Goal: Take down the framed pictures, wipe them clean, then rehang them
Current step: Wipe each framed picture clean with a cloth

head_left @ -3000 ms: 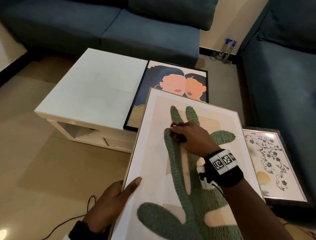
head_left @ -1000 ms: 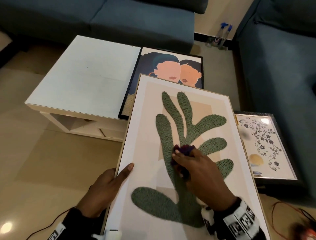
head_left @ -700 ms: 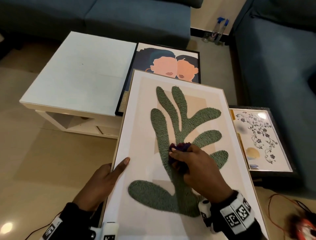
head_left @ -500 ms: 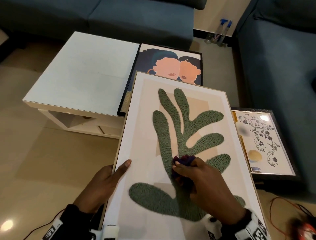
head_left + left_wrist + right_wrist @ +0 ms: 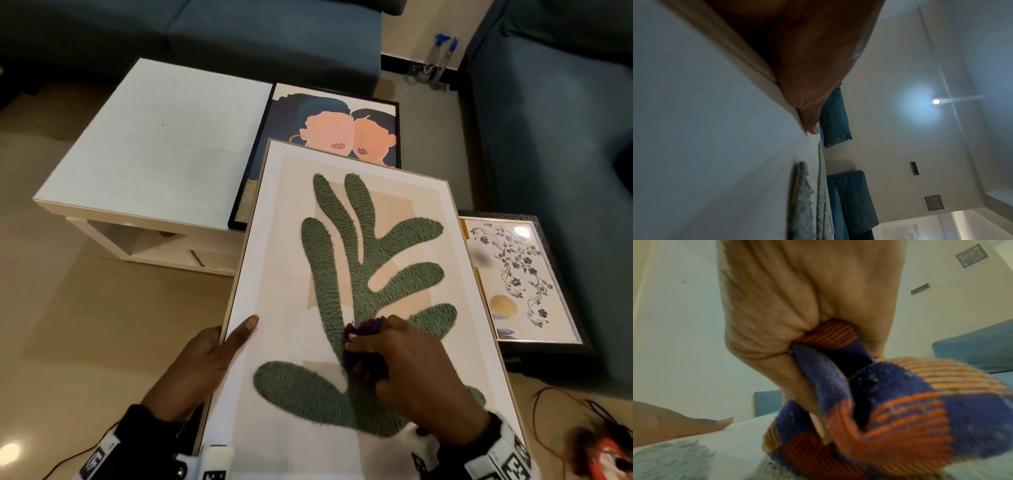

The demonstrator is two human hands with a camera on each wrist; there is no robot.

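A large gold-framed picture (image 5: 404, 219) of a green leaf shape lies tilted in front of me, its far end over the white table. My left hand (image 5: 205, 363) grips its left edge, thumb (image 5: 243, 330) lying on the glass; the left wrist view shows that thumb (image 5: 809, 113) along the frame edge. My right hand (image 5: 407, 370) clutches a bunched purple and orange striped cloth (image 5: 890, 410) and presses it on the glass over the leaf's lower stem. The cloth (image 5: 363, 334) peeks out past the fingertips.
A black-framed picture of two faces (image 5: 329, 120) lies on the white coffee table (image 5: 154, 144). A floral picture in a dark frame (image 5: 513, 281) lies at the right. Blue sofas (image 5: 555, 137) stand behind and right. Spray bottles (image 5: 442, 58) stand in the corner; red cables (image 5: 548, 404) trail bottom right.
My right hand has drawn the cloth down the glass from the upper leaf fingers to the lower stem, toward me. The left hand has kept its hold on the frame's edge.
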